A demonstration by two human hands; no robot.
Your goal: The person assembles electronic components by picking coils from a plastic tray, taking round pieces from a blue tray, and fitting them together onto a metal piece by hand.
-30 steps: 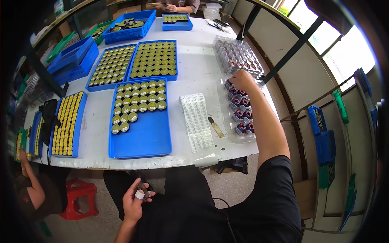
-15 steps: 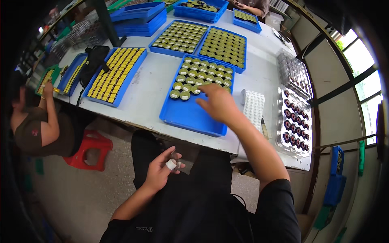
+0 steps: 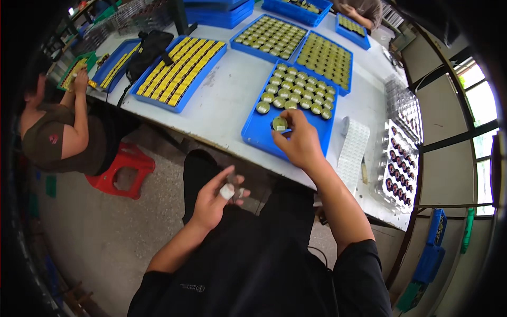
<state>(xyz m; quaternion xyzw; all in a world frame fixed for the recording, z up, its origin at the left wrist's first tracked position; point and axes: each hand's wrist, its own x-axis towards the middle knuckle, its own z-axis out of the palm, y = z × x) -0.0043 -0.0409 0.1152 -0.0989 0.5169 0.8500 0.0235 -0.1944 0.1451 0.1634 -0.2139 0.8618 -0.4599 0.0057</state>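
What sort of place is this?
Probably a small factory or packing workshop: a blue tray holds rows of round pieces, a strip of what look like labels lies alongside, and another person works at the table.

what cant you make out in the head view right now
Head view:
- Left hand: the dark item beside the white piece is blurred and partly covered by fingers.
- Round piece at the right hand: its label print is too small to read.
- Stacked blue trays: cut off by the top edge.
- Person across the table: head cut off by the top edge.
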